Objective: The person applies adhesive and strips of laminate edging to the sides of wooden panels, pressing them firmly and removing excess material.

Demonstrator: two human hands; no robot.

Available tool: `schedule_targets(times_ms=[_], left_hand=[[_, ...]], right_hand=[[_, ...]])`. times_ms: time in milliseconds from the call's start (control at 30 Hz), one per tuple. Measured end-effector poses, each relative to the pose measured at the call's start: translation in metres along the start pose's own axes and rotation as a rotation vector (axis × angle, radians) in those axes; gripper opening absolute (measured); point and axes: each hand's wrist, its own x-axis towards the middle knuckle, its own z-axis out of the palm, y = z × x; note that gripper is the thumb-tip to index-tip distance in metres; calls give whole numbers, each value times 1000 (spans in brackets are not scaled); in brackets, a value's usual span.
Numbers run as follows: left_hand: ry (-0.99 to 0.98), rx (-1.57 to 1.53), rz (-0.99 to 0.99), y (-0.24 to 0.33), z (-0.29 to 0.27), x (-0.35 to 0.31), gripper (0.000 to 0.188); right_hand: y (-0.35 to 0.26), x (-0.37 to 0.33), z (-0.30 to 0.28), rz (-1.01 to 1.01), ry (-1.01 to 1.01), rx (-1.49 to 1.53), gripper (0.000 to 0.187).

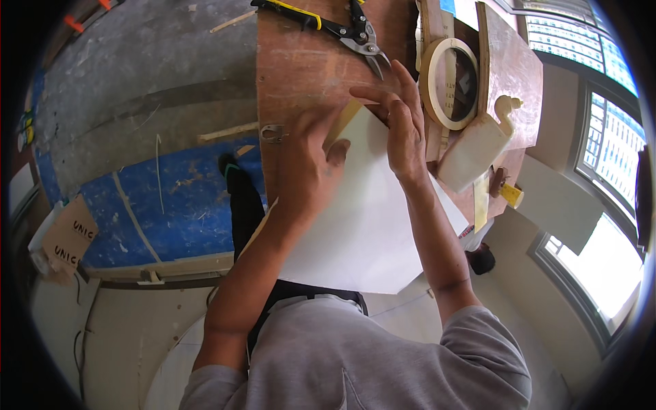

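A white sheet or panel [352,219] lies in front of me, spanning from my waist to the wooden surface, its pointed corner away from me. My left hand [311,160] is closed round its left edge, thumb lying on the white face. A tan strip [347,117] runs along that edge near the corner; I cannot tell whether it is tape or bare edge. My right hand [403,133] is at the corner's right side, its fingers stretched out and apart, touching or nearly touching the edge. Just beyond the fingertips lie tin snips [362,42] with black and yellow handles.
On the reddish wooden worktop [294,75] at right are a tape roll [432,82], a white squeeze bottle [471,154] and a small yellow-capped object [511,195]. Blue sheeting [184,198] covers floor at left, beside wood strips. Windows [608,137] are at far right.
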Motion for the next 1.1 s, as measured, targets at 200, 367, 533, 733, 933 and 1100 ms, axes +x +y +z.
schedule_targets(times_ms=[200, 367, 533, 733, 933, 1100], left_hand=[[-12, 83, -98, -4, -3, -19, 63], [-61, 14, -195, -8, -8, -20, 61], [-52, -35, -176, -9, -8, -15, 58], [-62, -93, -182, -10, -10, -14, 62], [-78, -127, -245, -13, -13, -12, 60], [-8, -43, -102, -30, -11, -32, 45]], right_hand=[[11, -3, 0, -134, 70, -55, 54], [-1, -14, 12, -13, 118, -305, 52], [12, -15, 15, -96, 123, -395, 48], [-4, 6, 0, 279, 58, -1, 39], [-9, 6, -9, 247, 68, 307, 37], [-2, -1, -10, 164, 121, 164, 36]])
